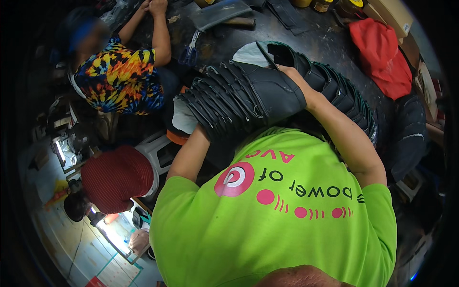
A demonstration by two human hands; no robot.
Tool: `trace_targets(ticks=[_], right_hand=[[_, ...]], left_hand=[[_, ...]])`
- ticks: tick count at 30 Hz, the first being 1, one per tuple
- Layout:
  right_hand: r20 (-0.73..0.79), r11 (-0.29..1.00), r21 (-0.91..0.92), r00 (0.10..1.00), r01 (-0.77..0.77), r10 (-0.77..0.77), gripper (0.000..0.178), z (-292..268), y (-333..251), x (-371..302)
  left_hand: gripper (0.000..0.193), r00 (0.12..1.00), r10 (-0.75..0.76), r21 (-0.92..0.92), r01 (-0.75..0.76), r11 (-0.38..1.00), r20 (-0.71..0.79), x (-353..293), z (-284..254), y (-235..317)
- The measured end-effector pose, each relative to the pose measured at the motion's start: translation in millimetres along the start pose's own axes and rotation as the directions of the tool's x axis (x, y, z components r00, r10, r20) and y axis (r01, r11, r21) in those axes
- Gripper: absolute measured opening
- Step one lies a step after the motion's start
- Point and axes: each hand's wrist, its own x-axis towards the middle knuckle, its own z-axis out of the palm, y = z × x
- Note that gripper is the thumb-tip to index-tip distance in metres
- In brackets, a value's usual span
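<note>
A long nested stack of black leather shoe uppers [239,95] lies across the front of my body, with loose thread ends at several seams. Under its left end goes my left hand [202,135]; only the wrist shows and its fingers are hidden by the uppers. My right hand [292,79] is closed over the far edge of the stack near its right end, the fingertips partly hidden. Just beyond it stands a narrow black flap [266,53]. A second row of black uppers with green edging [330,81] curves along the table behind my right forearm. Pale lining shows at both stacks' left ends.
On the dark table [215,48] lie blue-handled scissors [190,53], a grey slab [220,14] and black leather pieces [287,14]. A red cloth bag [381,55], yellow-lidded jars [349,7] and a carton [389,19] stand far right. Two people sit at left, one near a white chair [155,155].
</note>
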Motion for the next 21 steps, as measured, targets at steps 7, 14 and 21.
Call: trace_targets(ticks=[7,14,21], right_hand=[[-0.03,0.952,-0.302,0.998,-0.056,0.049,0.031,-6,-1,5],[-0.079,0.94,-0.341,0.997,-0.032,0.006,0.032,2,-3,-4],[-0.138,0.943,-0.332,0.99,-0.018,-0.03,0.03,-1,-8,-2]], left_hand=[[0.029,1.0,-0.009,0.026,0.008,1.0,0.03,3,-3,1],[0.029,0.997,-0.015,0.042,0.012,0.999,0.074,14,-6,0],[0.029,0.995,-0.004,0.053,-0.001,0.999,0.098,20,-11,1]])
